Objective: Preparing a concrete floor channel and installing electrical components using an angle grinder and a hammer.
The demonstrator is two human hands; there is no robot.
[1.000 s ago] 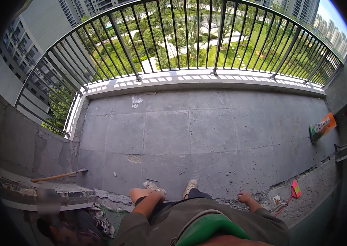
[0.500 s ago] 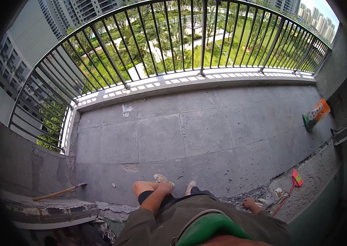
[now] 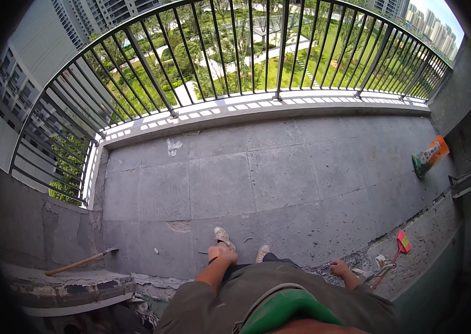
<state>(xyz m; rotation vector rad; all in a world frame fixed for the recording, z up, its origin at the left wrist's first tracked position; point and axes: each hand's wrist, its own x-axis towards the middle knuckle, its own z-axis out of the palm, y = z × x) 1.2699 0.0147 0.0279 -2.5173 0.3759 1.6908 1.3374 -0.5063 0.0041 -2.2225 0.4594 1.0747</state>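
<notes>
My left hand (image 3: 227,255) is low in front of me, at my left knee and partly over it. Its fingers are too small and blended with the leg to make out. Out to my right, my right hand (image 3: 340,268) hangs beside the rubble strip with its fingers curled in; no object shows in it. Just beyond my hands, my left shoe (image 3: 222,235) and right shoe (image 3: 262,253) rest on the grey concrete floor (image 3: 218,189). Close to the right hand lie pale scraps (image 3: 380,260) and a red-handled tool with a pink and yellow head (image 3: 403,241).
A black railing (image 3: 282,55) on a low kerb (image 3: 235,114) bounds the balcony. An orange and green bag (image 3: 430,157) stands at the right wall. At left, a wooden-handled tool (image 3: 79,263) leans by a broken ledge. Rubble (image 3: 352,256) lines the right threshold.
My left leg has swung from out at the left to nearer the middle, its shoe set farther forward. The left hand stays at the knee. My right hand has risen slightly.
</notes>
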